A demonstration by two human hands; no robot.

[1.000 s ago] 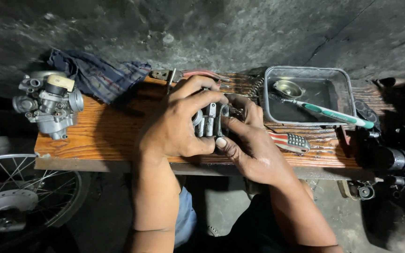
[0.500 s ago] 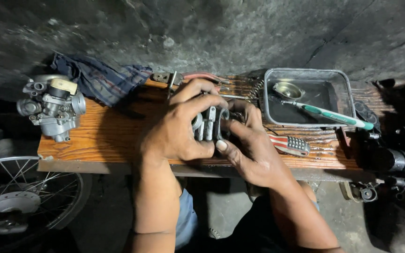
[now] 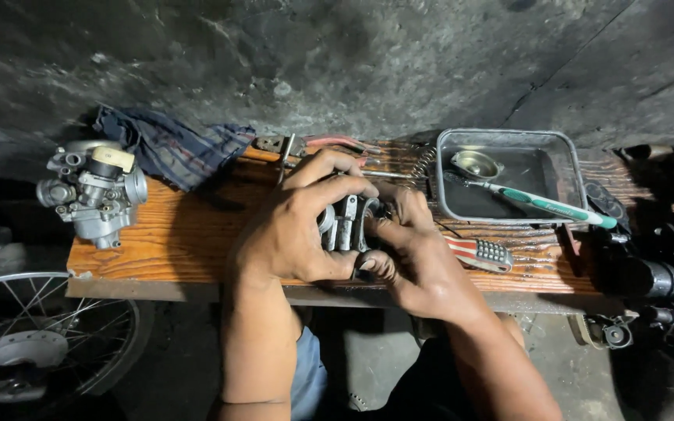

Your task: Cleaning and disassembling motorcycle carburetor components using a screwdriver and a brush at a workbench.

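- Little has shifted since the earlier frames: both hands stay locked on the metal part [image 3: 346, 224]; only the view has drifted slightly.
- Part sits over the middle of the bench [image 3: 181, 242], raised off the wood so it can be worked from both sides.
- Left hand [image 3: 294, 226] wraps it from above, steadying it.
- Right hand [image 3: 411, 253] grips from below, thumb pressing its near edge.
- Just right lies a brush [image 3: 481, 253]; beyond, a metal tray [image 3: 571, 168] keeps a toothbrush [image 3: 544, 204] and small cup [image 3: 477, 164] together.
- Carburetor [image 3: 91, 195] and rag [image 3: 169, 144] rest well apart, at left.
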